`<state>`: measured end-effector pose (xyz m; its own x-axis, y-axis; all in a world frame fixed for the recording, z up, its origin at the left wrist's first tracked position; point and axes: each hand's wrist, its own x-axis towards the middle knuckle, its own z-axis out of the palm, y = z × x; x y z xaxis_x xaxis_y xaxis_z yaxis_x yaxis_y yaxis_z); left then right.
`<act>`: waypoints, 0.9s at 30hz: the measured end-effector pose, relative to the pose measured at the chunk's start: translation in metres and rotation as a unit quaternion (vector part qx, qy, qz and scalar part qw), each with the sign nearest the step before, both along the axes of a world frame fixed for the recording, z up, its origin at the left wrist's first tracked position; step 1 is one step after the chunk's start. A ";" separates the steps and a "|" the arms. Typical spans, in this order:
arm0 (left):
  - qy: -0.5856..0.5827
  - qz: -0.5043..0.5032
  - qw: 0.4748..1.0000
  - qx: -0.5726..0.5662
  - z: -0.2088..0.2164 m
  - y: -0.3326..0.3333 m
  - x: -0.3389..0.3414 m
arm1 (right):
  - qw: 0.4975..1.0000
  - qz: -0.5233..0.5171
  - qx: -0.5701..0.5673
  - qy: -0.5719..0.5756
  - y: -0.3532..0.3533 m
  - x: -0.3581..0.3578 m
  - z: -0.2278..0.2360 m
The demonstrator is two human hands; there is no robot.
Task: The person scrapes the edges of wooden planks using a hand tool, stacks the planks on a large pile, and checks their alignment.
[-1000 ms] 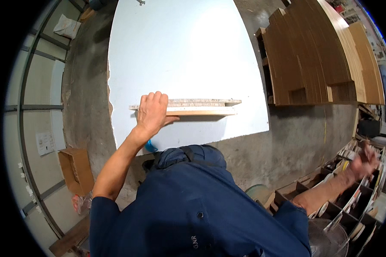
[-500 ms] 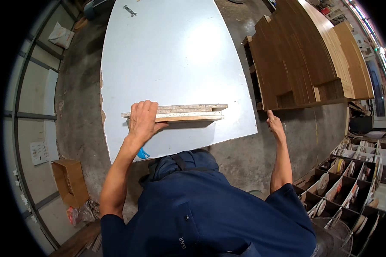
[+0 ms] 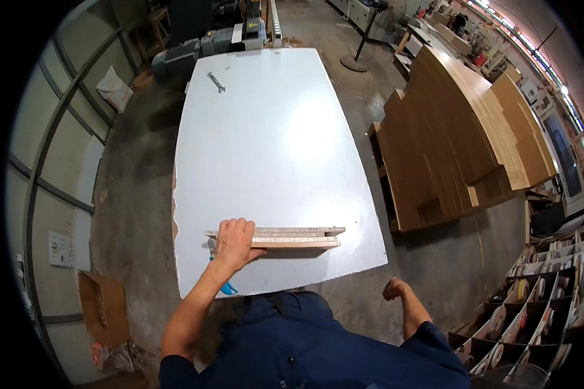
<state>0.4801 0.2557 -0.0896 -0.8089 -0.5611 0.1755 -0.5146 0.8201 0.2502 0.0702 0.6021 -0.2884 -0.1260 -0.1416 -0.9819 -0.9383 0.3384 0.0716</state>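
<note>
boards [image 3: 285, 237] (wrench [image 3: 215, 82] far off)

Left end of the board stack [image 3: 285, 237] under the left hand [image 3: 233, 241]; blue tool [image 3: 227, 287] partly behind forearm.
</note>
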 end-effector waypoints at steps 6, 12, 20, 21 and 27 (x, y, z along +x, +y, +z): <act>0.014 -0.027 1.000 -0.008 -0.003 -0.004 -0.012 | 0.508 -0.218 -0.824 0.125 -0.177 -0.136 0.128; 0.011 -0.014 1.000 -0.023 -0.007 -0.004 -0.002 | 0.416 -0.230 -0.871 -0.123 -0.309 -0.026 0.312; 0.044 0.075 0.996 -0.037 -0.010 -0.001 0.021 | 0.552 -0.484 -0.663 -0.143 -0.215 0.089 0.159; 0.046 0.090 0.994 -0.032 -0.009 -0.003 0.028 | 0.511 -0.552 -0.637 -0.171 -0.204 0.090 0.134; 0.212 0.184 0.935 0.216 -0.031 -0.011 0.069 | 0.447 -0.572 -0.629 -0.279 -0.202 0.126 0.130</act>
